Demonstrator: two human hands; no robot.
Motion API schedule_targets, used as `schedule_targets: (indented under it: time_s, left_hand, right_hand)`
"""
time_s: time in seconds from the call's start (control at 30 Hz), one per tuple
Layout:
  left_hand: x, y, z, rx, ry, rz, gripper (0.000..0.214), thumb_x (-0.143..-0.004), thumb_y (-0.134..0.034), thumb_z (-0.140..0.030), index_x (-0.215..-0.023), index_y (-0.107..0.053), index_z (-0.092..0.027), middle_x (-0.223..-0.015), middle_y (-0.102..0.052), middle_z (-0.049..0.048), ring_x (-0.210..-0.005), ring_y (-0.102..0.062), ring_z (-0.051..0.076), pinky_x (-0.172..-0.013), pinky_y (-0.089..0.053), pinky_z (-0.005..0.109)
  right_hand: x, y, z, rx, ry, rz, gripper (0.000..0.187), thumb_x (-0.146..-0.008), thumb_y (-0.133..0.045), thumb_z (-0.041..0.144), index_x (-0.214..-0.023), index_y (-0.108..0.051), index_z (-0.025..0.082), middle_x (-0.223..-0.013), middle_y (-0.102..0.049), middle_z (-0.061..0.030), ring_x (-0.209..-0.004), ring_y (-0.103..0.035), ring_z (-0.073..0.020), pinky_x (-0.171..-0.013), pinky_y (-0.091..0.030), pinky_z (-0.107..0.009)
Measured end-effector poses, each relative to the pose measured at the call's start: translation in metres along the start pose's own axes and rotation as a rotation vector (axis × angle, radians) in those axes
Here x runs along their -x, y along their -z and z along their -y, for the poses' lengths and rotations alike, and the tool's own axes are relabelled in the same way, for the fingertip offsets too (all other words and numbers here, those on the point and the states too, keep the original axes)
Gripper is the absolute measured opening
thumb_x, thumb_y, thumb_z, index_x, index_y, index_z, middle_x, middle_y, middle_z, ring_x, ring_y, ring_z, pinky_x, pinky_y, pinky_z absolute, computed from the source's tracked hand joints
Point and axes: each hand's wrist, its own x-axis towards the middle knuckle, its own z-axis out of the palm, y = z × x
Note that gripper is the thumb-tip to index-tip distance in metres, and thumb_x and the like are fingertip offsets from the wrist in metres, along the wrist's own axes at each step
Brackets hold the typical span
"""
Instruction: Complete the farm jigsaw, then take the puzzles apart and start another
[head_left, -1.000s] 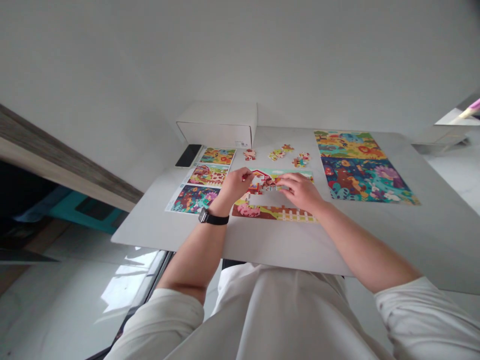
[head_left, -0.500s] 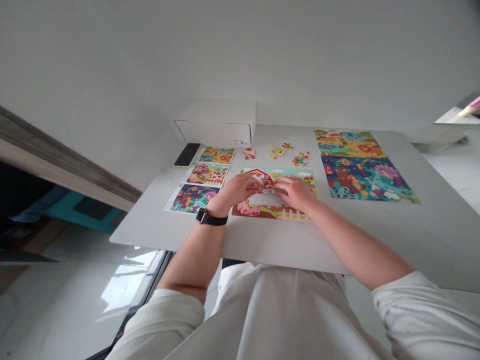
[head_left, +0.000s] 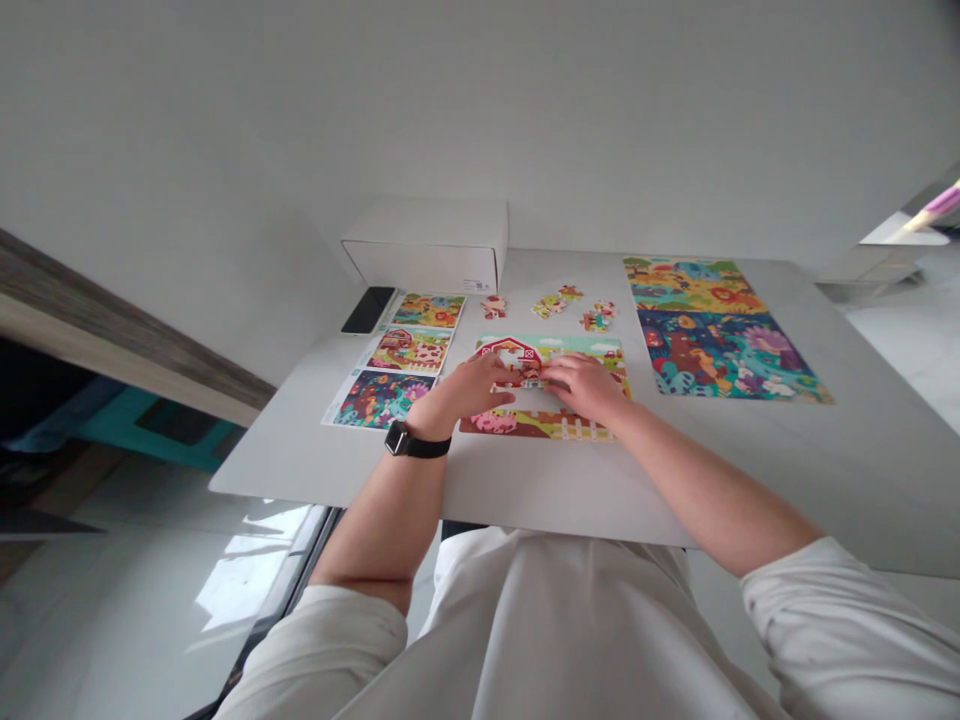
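A pale table (head_left: 525, 480) held a two-scene animal picture (head_left: 720, 325) flat at its right, a white box (head_left: 424, 262) at its back left and a printed sheet (head_left: 411, 350) of three scenes nearer. Between them lay a partly assembled farm jigsaw (head_left: 536, 424), gapped in the middle, the left hand (head_left: 466, 386) open over its left side, thumb apart, and the right hand (head_left: 581, 382) bent at its barn, grip impossible to tell. A phone (head_left: 368, 310) lay beside the sheet, a black-strapped watch (head_left: 397, 438) circled the left wrist, and loose puzzle pieces (head_left: 550, 306) sat beyond the jigsaw.
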Motion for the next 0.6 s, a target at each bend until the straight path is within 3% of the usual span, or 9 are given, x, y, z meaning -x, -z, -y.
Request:
schedule_targets:
  time_s: [0.37,0.6]
  left_hand:
    - [0.000,0.005,-0.017,-0.057,0.111,0.012,0.033,-0.095,-0.074,-0.037,-0.126,-0.081,-0.029,-0.123,-0.069,0.0093,-0.117,-0.064,0.027,-0.115,-0.046,0.038]
    - [0.000,0.003,-0.016,-0.062,0.106,0.006,0.036,-0.095,-0.073,-0.038,-0.129,-0.080,-0.032,-0.126,-0.068,0.0094,-0.115,-0.065,0.027,-0.113,-0.048,0.039]
  right_hand:
    - [0.001,-0.002,-0.002,0.012,0.012,0.012,0.021,-0.099,-0.072,0.028,-0.118,-0.082,0.027,-0.128,-0.077,-0.0089,-0.118,-0.068,-0.0294,-0.109,-0.050,-0.049]
    - [0.001,0.001,-0.002,0.005,0.018,0.036,0.021,-0.099,-0.072,0.026,-0.117,-0.083,0.027,-0.127,-0.077,-0.0096,-0.119,-0.067,-0.0299,-0.108,-0.050,-0.050]
